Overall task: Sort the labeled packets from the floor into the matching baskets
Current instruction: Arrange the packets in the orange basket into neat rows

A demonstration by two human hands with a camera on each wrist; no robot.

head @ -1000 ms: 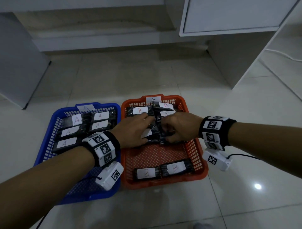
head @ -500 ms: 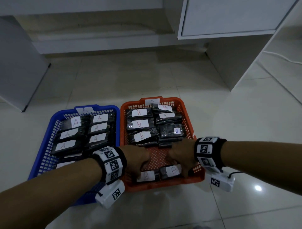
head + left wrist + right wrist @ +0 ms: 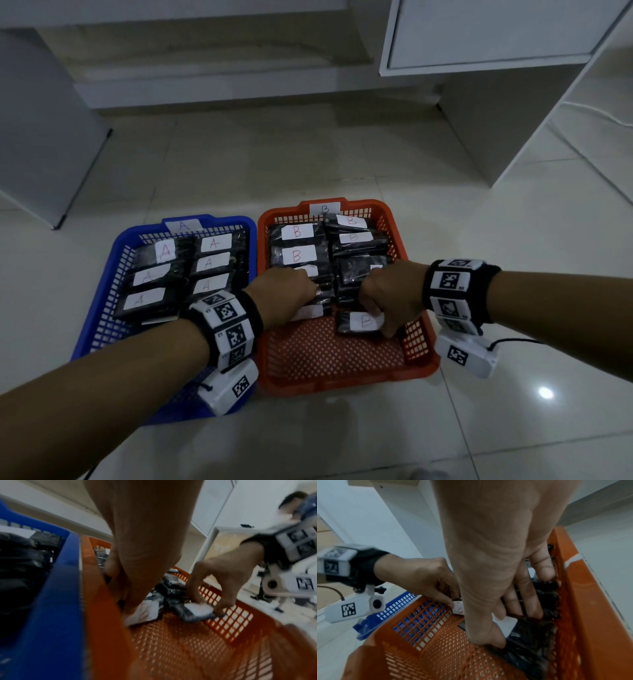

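Observation:
The orange basket, tagged B, holds several black packets with white B labels. Beside it on the left stands the blue basket, tagged A, with several A packets. Both hands are inside the orange basket at its middle. My left hand grips a black packet whose white label shows under the fingers. My right hand pinches another B packet between thumb and fingers. The wrist views show the same holds: the left packet, the right packet, the B label.
The baskets sit side by side on a pale tiled floor. A white cabinet stands at the back right and a grey panel at the left. A white cable runs along the floor at the far right.
Half a second ago both hands were at the near end of the orange basket on two B packets. They have since carried them away from me, up against the packet rows in the middle.

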